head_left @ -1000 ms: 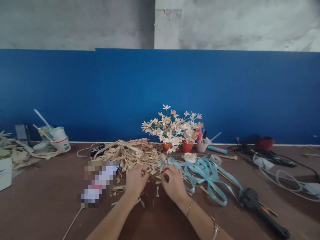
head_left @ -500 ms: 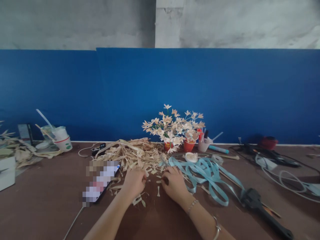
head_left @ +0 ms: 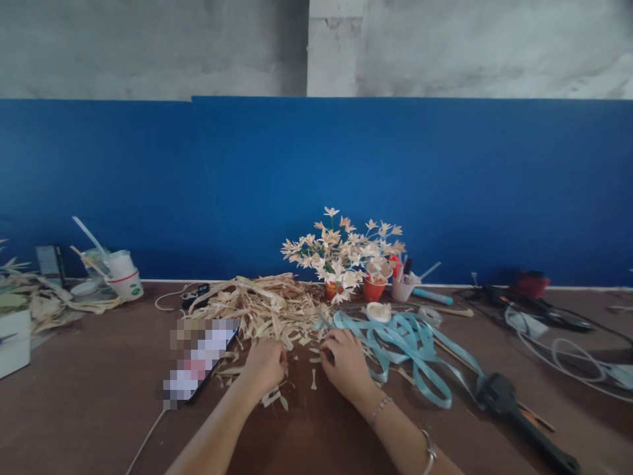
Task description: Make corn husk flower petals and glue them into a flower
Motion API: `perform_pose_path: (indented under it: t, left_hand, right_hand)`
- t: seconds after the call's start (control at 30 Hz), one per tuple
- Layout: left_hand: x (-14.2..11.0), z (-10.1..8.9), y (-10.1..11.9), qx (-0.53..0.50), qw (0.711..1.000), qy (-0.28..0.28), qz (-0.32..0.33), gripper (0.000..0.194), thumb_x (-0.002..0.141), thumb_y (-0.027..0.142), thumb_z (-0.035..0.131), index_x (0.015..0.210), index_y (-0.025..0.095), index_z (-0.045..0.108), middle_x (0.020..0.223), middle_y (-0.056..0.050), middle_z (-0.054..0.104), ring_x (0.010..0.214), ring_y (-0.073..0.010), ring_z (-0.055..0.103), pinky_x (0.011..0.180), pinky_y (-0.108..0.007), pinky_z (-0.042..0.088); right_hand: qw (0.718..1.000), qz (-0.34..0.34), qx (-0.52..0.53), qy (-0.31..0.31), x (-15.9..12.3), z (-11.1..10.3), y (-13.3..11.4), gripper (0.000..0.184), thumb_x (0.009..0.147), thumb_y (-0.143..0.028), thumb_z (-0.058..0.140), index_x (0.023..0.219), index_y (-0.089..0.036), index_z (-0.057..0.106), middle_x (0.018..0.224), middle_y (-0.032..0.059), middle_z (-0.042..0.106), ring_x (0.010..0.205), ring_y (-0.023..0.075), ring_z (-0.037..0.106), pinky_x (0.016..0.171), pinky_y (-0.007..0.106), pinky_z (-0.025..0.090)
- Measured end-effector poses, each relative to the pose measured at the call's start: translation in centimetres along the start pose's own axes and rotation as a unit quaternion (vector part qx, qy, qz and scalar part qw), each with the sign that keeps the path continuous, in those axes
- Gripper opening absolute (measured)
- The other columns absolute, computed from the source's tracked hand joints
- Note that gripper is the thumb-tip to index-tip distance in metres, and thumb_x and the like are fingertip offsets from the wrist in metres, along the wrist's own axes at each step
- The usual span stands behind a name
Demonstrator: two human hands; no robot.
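At lower centre, our left hand (head_left: 266,366) and right hand (head_left: 345,363) curl near dry strips (head_left: 264,305); we cannot tell whether either grasps anything.

I can't make out whether the left hand (head_left: 266,365) or right hand (head_left: 345,364) pinches anything; their curl hides it. The phone (head_left: 202,364) shows blurred blocks, a white thing (head_left: 14,343) is cut off far left, and blossoms (head_left: 337,269) cover the red cup's (head_left: 331,289) rim.

On the counter (head_left: 89,396), the phone (head_left: 205,359) lies left of the strip pile (head_left: 264,297); the ribbon (head_left: 414,349) lies right, before the flowers (head_left: 330,237).
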State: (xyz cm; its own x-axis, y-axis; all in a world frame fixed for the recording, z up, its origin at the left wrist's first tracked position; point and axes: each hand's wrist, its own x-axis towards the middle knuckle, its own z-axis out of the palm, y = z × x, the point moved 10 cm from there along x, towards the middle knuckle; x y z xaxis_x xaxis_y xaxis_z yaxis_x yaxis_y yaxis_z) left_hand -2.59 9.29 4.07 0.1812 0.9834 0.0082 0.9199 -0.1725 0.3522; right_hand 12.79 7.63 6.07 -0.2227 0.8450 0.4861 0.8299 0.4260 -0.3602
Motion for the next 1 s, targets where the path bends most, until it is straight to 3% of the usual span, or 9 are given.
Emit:
perform_pose_path:
  t: [0.1, 0.23, 0.37, 0.6, 0.77, 1.0]
  left_hand:
    - [0.5, -0.5, 0.6, -0.120, 0.992, 0.025, 0.021, 0.006, 0.067, 0.017, 0.056, 0.066, 0.019, 0.061, 0.072, -0.003, 0.064, 0.076, -0.0196, 0.057, 0.071, -0.029, 0.038]
    - [0.9, 0.0, 1.5, -0.341, 0.939, 0.012, 0.032, 0.012, 0.071, 0.027, 0.055, 0.066, 0.017, 0.058, 0.065, 0.000, 0.058, 0.065, -0.0150, 0.053, 0.062, -0.025, 0.039]
    - [0.9, 1.0, 2.2, -0.425, 0.905, -0.002, 0.032, 0.015, 0.069, 0.031, 0.057, 0.066, 0.016, 0.057, 0.065, 0.001, 0.056, 0.064, -0.0140, 0.051, 0.062, -0.025, 0.040]
    - [0.7, 0.6, 2.9, -0.388, 0.919, 0.009, 0.065, 0.012, 0.070, 0.025, 0.058, 0.076, 0.016, 0.062, 0.076, -0.002, 0.064, 0.073, -0.0160, 0.057, 0.069, -0.026, 0.043]
    - [0.0, -0.9, 3.8, -0.254, 0.958, 0.069, 0.116, 0.011, 0.072, 0.019, 0.053, 0.068, 0.018, 0.064, 0.072, -0.003, 0.064, 0.075, -0.0176, 0.057, 0.073, -0.028, 0.042]
    - [-0.7, -1.0, 5.1, -0.145, 0.972, 0.108, 0.147, 0.012, 0.070, 0.014, 0.052, 0.065, 0.020, 0.060, 0.073, -0.003, 0.062, 0.081, -0.0197, 0.054, 0.075, -0.030, 0.038]
  right_hand:
    - [0.997, -0.011, 0.070, 0.002, 0.1, -0.2, -0.6, 0.013, 0.072, -0.010, 0.056, 0.073, -0.021, 0.064, 0.087, 0.0044, 0.060, 0.088, 0.0212, 0.051, 0.078, 0.034, 0.036]
    - [0.976, -0.006, 0.217, -0.024, 0.2, 0.1, -1.5, 0.013, 0.073, -0.015, 0.059, 0.082, -0.021, 0.066, 0.089, 0.0046, 0.061, 0.088, 0.0193, 0.053, 0.081, 0.032, 0.040]
    - [0.955, 0.013, 0.294, -0.016, 0.3, 0.1, -1.3, 0.009, 0.077, -0.016, 0.055, 0.073, -0.019, 0.063, 0.085, 0.0043, 0.061, 0.086, 0.0178, 0.055, 0.078, 0.030, 0.042]
    - [0.957, -0.003, 0.289, -0.014, 0.3, 0.0, -1.2, 0.013, 0.078, -0.016, 0.053, 0.070, -0.019, 0.063, 0.087, 0.0040, 0.062, 0.086, 0.0171, 0.056, 0.079, 0.028, 0.043]
    - [0.975, -0.016, 0.220, 0.003, 0.2, -0.2, -1.2, 0.015, 0.076, -0.013, 0.053, 0.065, -0.019, 0.061, 0.083, 0.0036, 0.061, 0.084, 0.0174, 0.055, 0.077, 0.029, 0.042]
    - [0.991, -0.045, 0.126, 0.010, 0.1, -0.3, -1.8, 0.011, 0.071, -0.010, 0.056, 0.066, -0.019, 0.059, 0.086, 0.0025, 0.061, 0.086, 0.0176, 0.052, 0.078, 0.030, 0.038]
